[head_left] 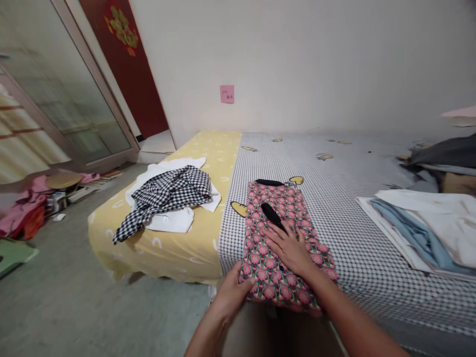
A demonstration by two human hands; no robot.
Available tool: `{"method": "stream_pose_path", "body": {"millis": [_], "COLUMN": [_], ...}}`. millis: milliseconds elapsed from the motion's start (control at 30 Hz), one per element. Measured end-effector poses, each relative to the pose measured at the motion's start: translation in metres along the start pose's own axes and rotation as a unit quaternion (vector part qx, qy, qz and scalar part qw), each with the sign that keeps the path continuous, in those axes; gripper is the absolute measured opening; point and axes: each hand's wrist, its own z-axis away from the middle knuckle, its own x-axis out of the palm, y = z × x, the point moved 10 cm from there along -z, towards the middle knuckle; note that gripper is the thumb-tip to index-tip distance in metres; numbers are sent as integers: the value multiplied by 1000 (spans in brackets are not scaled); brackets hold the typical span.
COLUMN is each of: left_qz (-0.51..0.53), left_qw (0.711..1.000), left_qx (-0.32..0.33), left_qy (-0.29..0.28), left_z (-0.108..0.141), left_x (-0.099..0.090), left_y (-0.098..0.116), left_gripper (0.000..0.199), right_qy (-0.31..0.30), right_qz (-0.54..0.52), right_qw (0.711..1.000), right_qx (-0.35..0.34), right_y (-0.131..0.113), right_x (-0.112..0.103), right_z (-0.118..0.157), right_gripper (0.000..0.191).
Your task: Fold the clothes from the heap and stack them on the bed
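Observation:
A folded pink floral garment [282, 248] with black trim lies on the checked part of the bed, its near end over the bed's edge. My right hand [288, 248] rests flat on it, fingers spread, next to a black strip [273, 216]. My left hand [232, 292] touches the garment's near left edge, holding no visible fold. A black-and-white gingham garment [167, 196] lies crumpled on a white cloth [174, 220], to the left on the yellow sheet [159, 258].
White and blue cloth [420, 233] lies in a heap at the bed's right side, with dark fabric [446, 156] behind it. Left of the bed, assorted clothes and books [44, 203] sit on the grey floor [92, 307]. A glass sliding door [63, 94] and a red door [126, 64] stand beyond.

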Motion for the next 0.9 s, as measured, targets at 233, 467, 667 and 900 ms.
{"method": "stream_pose_path", "body": {"millis": [233,467,667,900], "left_qz": [-204,-605,-721,-747], "left_qw": [973,706,644,627], "left_qx": [21,287,253,214], "left_qy": [108,232,26,54], "left_z": [-11,-5,-67,-83], "left_x": [-32,18,54,39], "left_y": [-13,92,56,42], "left_gripper": [54,52,64,58], "right_qy": [8,10,9,37], "right_qz": [4,0,-10,-318], "right_qw": [1000,1000,1000,947], "right_qx": [-8,-16,-4,32], "right_y": [-3,-5,-10,5], "right_x": [-1,-2,-8,-47], "right_z": [-1,-2,-1,-5], "right_gripper": [44,45,44,38]}}
